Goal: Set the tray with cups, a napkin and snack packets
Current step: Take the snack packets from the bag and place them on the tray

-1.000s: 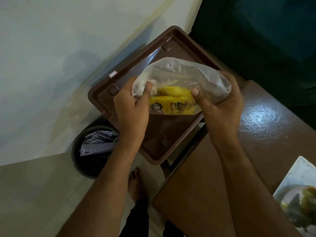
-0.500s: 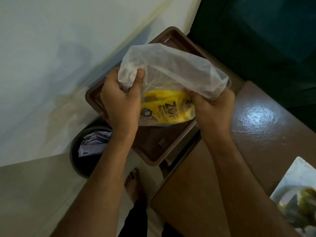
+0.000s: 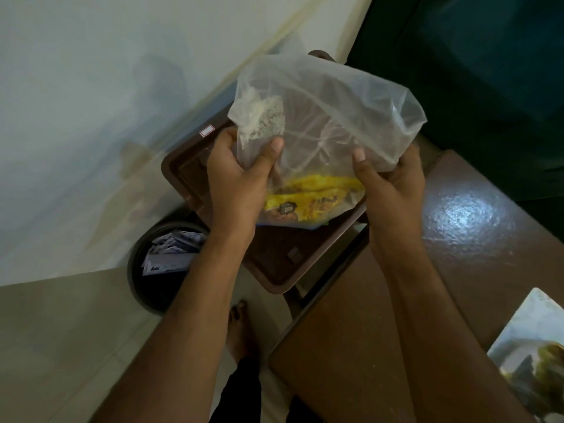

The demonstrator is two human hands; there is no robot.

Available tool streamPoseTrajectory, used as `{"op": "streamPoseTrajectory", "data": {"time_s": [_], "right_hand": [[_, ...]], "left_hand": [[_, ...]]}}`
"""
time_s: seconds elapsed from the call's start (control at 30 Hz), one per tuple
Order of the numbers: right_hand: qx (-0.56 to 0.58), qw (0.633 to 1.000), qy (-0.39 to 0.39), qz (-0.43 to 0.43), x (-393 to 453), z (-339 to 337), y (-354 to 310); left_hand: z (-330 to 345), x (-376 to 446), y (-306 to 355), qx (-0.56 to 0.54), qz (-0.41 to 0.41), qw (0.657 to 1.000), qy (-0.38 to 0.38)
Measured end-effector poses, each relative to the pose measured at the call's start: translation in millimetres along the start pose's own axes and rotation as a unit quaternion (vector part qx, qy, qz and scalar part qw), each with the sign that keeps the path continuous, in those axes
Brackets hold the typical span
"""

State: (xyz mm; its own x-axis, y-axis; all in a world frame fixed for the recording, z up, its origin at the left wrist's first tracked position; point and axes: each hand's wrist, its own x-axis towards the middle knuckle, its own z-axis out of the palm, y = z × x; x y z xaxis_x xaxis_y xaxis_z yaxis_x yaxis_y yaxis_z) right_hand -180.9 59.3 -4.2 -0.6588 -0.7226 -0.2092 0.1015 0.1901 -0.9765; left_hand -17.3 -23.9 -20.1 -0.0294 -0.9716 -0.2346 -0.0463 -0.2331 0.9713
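A clear plastic bag (image 3: 329, 108) is held upside down above the brown tray (image 3: 274, 264). My left hand (image 3: 238, 181) grips the bag's left side and my right hand (image 3: 390, 184) grips its right side. Yellow snack packets (image 3: 314, 199) hang out of the bag's lower opening, just over the tray floor between my hands. The tray's far end is hidden behind the bag. No cups or napkin are in view.
A round dark bin (image 3: 161, 264) with paper scraps stands on the floor left of the tray. A brown glossy table (image 3: 451, 239) lies to the right, with a printed mat (image 3: 537, 355) at its near right edge. A white wall is at the left.
Both hands have lifted the bag higher and tipped it over. The yellow packets have slid down toward the bag's opening and the tray.
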Motion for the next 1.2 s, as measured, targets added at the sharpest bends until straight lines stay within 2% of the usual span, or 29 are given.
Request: {"op": "streamPoseTrajectory", "data": {"time_s": [0.13, 0.3, 0.4, 0.5, 0.63, 0.73, 0.8, 0.83, 0.9, 0.93, 0.97, 1.03, 1.13, 1.17, 1.2], "right_hand": [[-0.018, 0.998, 0.049, 0.041, 3, -2, 0], [0.062, 0.988, 0.109, 0.086, 11, 0, -10], [0.091, 0.979, 0.145, 0.109, 15, 1, -15], [0.077, 0.976, 0.170, 0.108, 15, -1, -17], [0.040, 0.992, 0.107, 0.053, 9, -4, -18], [-0.083, 0.996, -0.004, -0.013, 2, -11, -13], [-0.220, 0.971, -0.076, -0.052, -3, -16, -9], [-0.311, 0.941, -0.098, -0.092, -5, -17, -8], [-0.478, 0.852, -0.118, -0.177, -7, -17, -8], [-0.528, 0.817, -0.116, -0.200, -8, -16, -8], [-0.551, 0.800, -0.104, -0.212, -8, -15, -8], [-0.557, 0.795, -0.046, -0.235, -8, -13, -6], [-0.549, 0.788, 0.056, -0.274, -8, -9, -9], [-0.543, 0.787, 0.078, -0.283, -8, -8, -11], [-0.535, 0.786, 0.093, -0.295, -7, -6, -14]], "left_hand": [[3, 3, 9, -0.042, -0.019, 0.997, 0.054], [-11, 19, 18, -0.070, -0.070, 0.984, 0.149], [-14, 12, 14, -0.082, -0.079, 0.985, 0.130], [-15, 1, 6, -0.074, -0.036, 0.987, 0.140], [-14, 0, 5, -0.054, 0.016, 0.987, 0.149], [-12, 4, 8, -0.020, 0.022, 0.992, 0.125], [-12, 7, 10, -0.020, 0.016, 0.993, 0.118], [-12, 8, 11, -0.025, 0.013, 0.993, 0.116], [-13, 9, 14, -0.030, 0.012, 0.992, 0.120], [-13, 9, 17, -0.029, 0.011, 0.991, 0.127], [-13, 9, 21, -0.025, 0.011, 0.991, 0.132], [-11, 5, 30, 0.006, 0.030, 0.992, 0.126], [-12, -4, 36, 0.129, 0.145, 0.979, 0.067], [-13, -8, 35, 0.213, 0.194, 0.957, 0.038], [-14, -12, 35, 0.311, 0.236, 0.921, 0.014]]}}
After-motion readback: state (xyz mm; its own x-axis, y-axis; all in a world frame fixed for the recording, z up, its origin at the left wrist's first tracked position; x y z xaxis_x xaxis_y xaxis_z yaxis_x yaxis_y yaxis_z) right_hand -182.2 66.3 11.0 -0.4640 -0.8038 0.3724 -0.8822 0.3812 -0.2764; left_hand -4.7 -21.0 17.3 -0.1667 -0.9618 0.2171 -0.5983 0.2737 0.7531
